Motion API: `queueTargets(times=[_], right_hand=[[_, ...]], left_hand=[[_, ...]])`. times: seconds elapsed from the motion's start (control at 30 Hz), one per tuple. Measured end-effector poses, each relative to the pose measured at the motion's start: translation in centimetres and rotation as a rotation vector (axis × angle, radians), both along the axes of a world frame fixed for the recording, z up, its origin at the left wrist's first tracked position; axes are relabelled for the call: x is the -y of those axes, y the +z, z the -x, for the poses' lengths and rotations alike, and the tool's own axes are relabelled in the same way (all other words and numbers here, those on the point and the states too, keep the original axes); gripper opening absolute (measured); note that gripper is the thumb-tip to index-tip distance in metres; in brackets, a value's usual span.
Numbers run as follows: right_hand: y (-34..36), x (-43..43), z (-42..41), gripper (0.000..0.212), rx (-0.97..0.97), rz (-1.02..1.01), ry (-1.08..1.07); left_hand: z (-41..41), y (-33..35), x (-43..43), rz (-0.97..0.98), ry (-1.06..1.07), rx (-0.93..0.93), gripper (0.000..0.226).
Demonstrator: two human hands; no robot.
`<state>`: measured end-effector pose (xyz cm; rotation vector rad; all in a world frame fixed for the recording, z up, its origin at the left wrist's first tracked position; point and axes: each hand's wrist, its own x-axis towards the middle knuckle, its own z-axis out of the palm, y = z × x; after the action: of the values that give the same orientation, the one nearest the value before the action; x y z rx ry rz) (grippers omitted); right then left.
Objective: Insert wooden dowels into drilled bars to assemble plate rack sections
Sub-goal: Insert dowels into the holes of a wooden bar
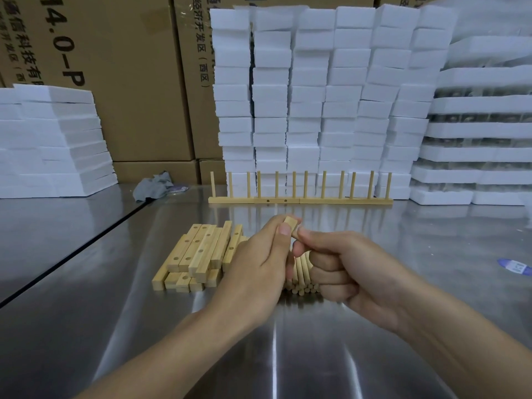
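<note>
Cardboard boxes (129, 82) at back. Foam stacks (316, 96) in front of them, more at far left and far right. Steel table (86, 254), shiny, seam running diagonally on the left.

Finished racks (299, 200) stand in a row at the table's far side, just in front of the foam, dowels upright.

Bar pile (195, 254) left of centre, loosely stacked, drill holes up on the top ones. Dowels (302, 286) lie bundled right beside the pile, ends toward the camera, mostly covered by the hands.

Left hand (256, 266): curled round one bar (291, 223), gripping it raised above the dowels, thumb along its near face, only the top end showing. Right hand (354, 272): fingers rolled into a fist, thumb tip touching the bar's lower part. Cannot tell whether it holds a dowel; the palm side is hidden.

Rag (154, 185) by the boxes, blue label (515, 266) at right edge.

Step, as a judgement: lining up a dowel with a hole, or about to fetch one.

Risks:
- Holes are out of sight behind the left fingers, so a dowel could go in skewed and jam or split the bar.
- The bar is gripped at one end only and may twist under the push.
- A slipped dowel rolls easily on steel.
- A wrist nudge could topple the loose bar pile.
</note>
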<state>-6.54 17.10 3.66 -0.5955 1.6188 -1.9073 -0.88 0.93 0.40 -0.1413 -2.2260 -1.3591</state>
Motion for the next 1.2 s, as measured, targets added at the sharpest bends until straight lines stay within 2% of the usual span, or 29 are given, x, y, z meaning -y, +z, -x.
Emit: queueTargets(times=[0.07, 0.1, 0.2, 0.23, 0.27, 0.37, 0.47, 0.67, 0.73, 0.83, 0.9, 0.97, 1.03, 1.13, 1.2], right_hand=[[-0.1, 0.2, 0.0, 0.037, -0.101, -0.038, -0.032], [-0.3, 0.3, 0.0, 0.039, -0.236, -0.098, -0.090], [-1.0, -0.2, 0.2, 0.042, -0.968, -0.411, -0.375], [-1.2, -0.3, 0.3, 0.042, -1.161, -0.495, -0.437], [-1.4, -0.3, 0.3, 0.043, -1.263, -0.528, -0.473], [-2.1, 0.1, 0.3, 0.040, -1.244, -0.409, -0.509], [-2.7, 0.6, 0.3, 0.033, -1.096, -0.315, -0.448], [-2.0, 0.6, -0.3, 0.040, -0.748, -0.263, -0.335], [-1.5, 0.8, -0.6, 0.043, -0.536, -0.210, -0.258], [-0.7, 0.6, -0.4, 0.042, -0.100, -0.046, -0.122], [-0.5, 0.4, -0.3, 0.038, 0.004, -0.025, -0.067], [-0.4, 0.3, -0.3, 0.040, -0.117, -0.102, -0.085], [-0.4, 0.5, -0.3, 0.041, -0.341, -0.241, -0.181], [-1.0, 0.4, -0.2, 0.030, -0.883, -0.452, -0.393], [-1.7, 0.3, -0.3, 0.029, -1.174, -0.583, -0.459]], left_hand=[[0.1, 0.3, 0.2, -0.012, -0.008, 0.006, 0.035], [0.2, 0.4, 0.4, -0.011, -0.004, 0.005, 0.036], [0.3, 1.0, 0.9, -0.050, -0.014, 0.014, 0.040], [0.4, 1.1, 1.0, -0.078, -0.026, 0.027, 0.040], [0.5, 1.2, 1.2, -0.108, -0.042, 0.042, 0.040], [0.6, 1.1, 1.4, -0.182, -0.083, 0.075, 0.037], [0.6, 0.9, 1.2, -0.185, -0.077, 0.095, 0.037], [0.5, 0.7, 1.2, -0.069, -0.033, 0.089, 0.038], [0.6, 0.6, 1.3, -0.039, -0.012, 0.094, 0.038], [0.8, 0.2, 1.4, -0.016, -0.001, 0.113, 0.038], [0.7, 0.0, 1.0, -0.023, 0.003, 0.127, 0.040], [0.6, -0.1, 0.7, -0.089, -0.004, 0.152, 0.040], [0.6, 0.2, 0.7, -0.173, -0.020, 0.166, 0.039], [0.7, 0.8, 0.8, -0.169, -0.010, 0.139, 0.039], [0.6, 1.0, 0.8, -0.050, 0.041, 0.090, 0.041]])
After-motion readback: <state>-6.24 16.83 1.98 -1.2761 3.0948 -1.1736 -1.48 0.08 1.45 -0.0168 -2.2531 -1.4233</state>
